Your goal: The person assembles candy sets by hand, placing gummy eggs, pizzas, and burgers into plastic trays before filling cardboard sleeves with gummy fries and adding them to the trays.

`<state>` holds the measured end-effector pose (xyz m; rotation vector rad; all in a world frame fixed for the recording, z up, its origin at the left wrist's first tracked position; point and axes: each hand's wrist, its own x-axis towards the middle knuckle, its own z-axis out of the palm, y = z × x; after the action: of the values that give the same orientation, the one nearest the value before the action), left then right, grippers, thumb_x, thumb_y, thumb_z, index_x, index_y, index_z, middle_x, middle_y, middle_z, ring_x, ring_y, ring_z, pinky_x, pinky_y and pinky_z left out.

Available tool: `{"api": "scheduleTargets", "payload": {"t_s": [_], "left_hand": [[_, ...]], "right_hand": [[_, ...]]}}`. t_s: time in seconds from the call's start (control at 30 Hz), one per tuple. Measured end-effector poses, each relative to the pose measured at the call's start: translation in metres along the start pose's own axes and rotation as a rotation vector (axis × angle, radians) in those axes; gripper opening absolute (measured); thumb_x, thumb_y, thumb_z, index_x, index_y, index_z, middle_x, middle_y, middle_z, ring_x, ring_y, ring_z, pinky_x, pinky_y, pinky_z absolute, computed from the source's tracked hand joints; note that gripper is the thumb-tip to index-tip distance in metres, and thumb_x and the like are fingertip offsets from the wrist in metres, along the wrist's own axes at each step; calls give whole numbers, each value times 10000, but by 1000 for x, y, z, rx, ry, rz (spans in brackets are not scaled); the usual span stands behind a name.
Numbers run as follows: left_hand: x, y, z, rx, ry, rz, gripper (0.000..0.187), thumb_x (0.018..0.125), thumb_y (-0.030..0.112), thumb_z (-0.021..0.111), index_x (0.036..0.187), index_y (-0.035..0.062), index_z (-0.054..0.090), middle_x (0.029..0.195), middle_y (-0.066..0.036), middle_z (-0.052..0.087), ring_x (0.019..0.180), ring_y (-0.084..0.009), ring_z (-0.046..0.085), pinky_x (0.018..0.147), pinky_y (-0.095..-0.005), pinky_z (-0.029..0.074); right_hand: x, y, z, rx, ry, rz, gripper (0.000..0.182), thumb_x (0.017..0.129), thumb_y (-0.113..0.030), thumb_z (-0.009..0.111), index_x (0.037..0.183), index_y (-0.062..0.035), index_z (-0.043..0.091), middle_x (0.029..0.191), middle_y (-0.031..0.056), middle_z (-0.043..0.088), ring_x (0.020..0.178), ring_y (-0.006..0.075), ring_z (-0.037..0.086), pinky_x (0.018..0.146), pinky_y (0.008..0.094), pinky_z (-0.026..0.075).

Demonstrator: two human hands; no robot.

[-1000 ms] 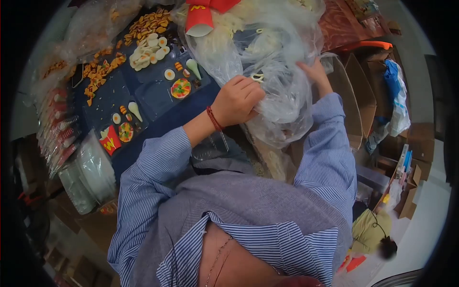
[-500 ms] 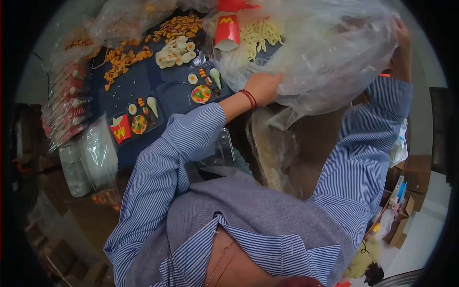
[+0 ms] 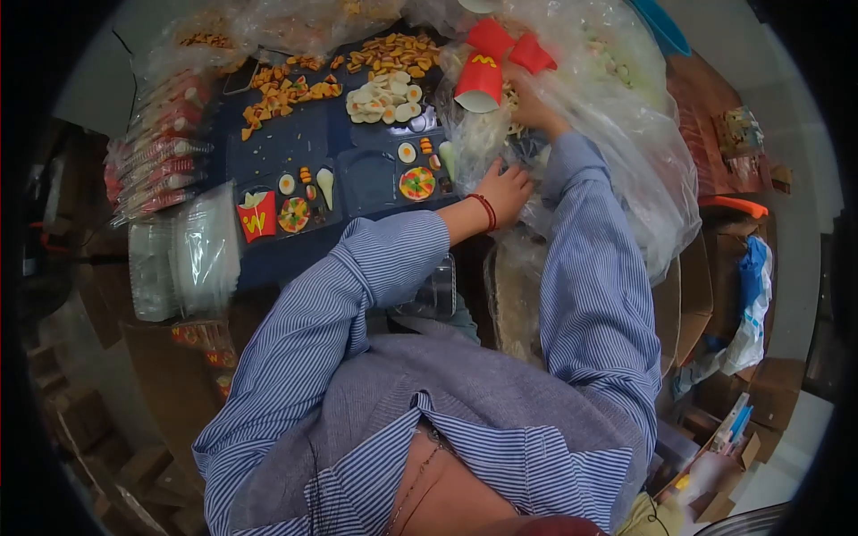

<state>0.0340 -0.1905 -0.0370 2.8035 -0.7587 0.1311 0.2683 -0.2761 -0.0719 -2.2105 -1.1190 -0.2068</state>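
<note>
My left hand [image 3: 505, 189] lies with its fingers apart against the near edge of a large clear plastic bag [image 3: 643, 170]. Up the table, my right hand [image 3: 534, 103] reaches into the pale toy fries [image 3: 514, 123], beside a red fry carton [image 3: 480, 82] with a yellow M; its fingertips are hidden. Left of my left hand, a clear blister tray [image 3: 368, 179] holds a toy pizza [image 3: 417, 183], an egg and other small food pieces. A second tray farther left has a filled red fry carton [image 3: 256, 216] and another pizza [image 3: 294, 214].
Heaps of egg pieces [image 3: 386, 98], orange pieces [image 3: 281, 96] and brown-yellow pieces [image 3: 393, 54] cover the table's far side. Packed trays [image 3: 165, 147] and clear plastic covers [image 3: 204, 255] are stacked at left. A cardboard box [image 3: 688, 295] stands at right.
My right hand has left the far right of the bag and moved left to the fries. My left hand has let go of the bag's gathered plastic and spread its fingers. The bag lies lower.
</note>
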Motion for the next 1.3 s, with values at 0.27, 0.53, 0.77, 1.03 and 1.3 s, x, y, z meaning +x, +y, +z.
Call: {"api": "scheduleTargets", "payload": {"t_s": [0.27, 0.53, 0.77, 1.03, 1.3], "left_hand": [[18, -10, 13, -49, -41, -47, 643, 714, 297, 700, 1273, 40, 513, 1316, -100, 492, 1281, -262, 412, 1013, -511, 353], [-8, 7, -56, -35, -15, 74, 711, 701, 395, 734, 1270, 33, 507, 1301, -140, 484, 1255, -293, 425, 1019, -515, 349], [-25, -30, -109, -274, -62, -208, 575, 738, 368, 724, 1167, 13, 581, 1135, -153, 580, 1084, -308, 567, 968, -407, 433], [-35, -112, -97, -1809, 576, -774, 408, 885, 281, 654, 1195, 55, 515, 1128, -75, 587, 1078, -199, 565, 926, -351, 460], [-78, -52, -80, -2249, 637, -627, 389, 890, 230, 625, 1199, 39, 486, 1057, -96, 586, 843, -168, 601, 741, -322, 505]], "right_hand": [[-15, -75, -116, -348, -594, 365, 362, 774, -227, 645, 1083, -42, 612, 1070, 229, 634, 991, 388, 601, 866, 447, 466], [33, -72, -121, -540, -578, 233, 400, 817, -282, 667, 1164, -89, 614, 959, 187, 666, 884, 325, 647, 738, 394, 508], [122, -6, 10, -642, 383, -357, 547, 797, -318, 696, 1225, -13, 543, 1077, 257, 602, 1029, 414, 577, 832, 442, 492], [35, -175, -37, -54, -25, 1, 625, 791, -355, 701, 1264, -7, 487, 1115, 289, 555, 1061, 439, 553, 871, 445, 482], [-72, -205, -90, 296, -394, 260, 322, 844, -189, 661, 1127, -38, 630, 1150, 139, 623, 1044, 291, 599, 871, 397, 476]]}}
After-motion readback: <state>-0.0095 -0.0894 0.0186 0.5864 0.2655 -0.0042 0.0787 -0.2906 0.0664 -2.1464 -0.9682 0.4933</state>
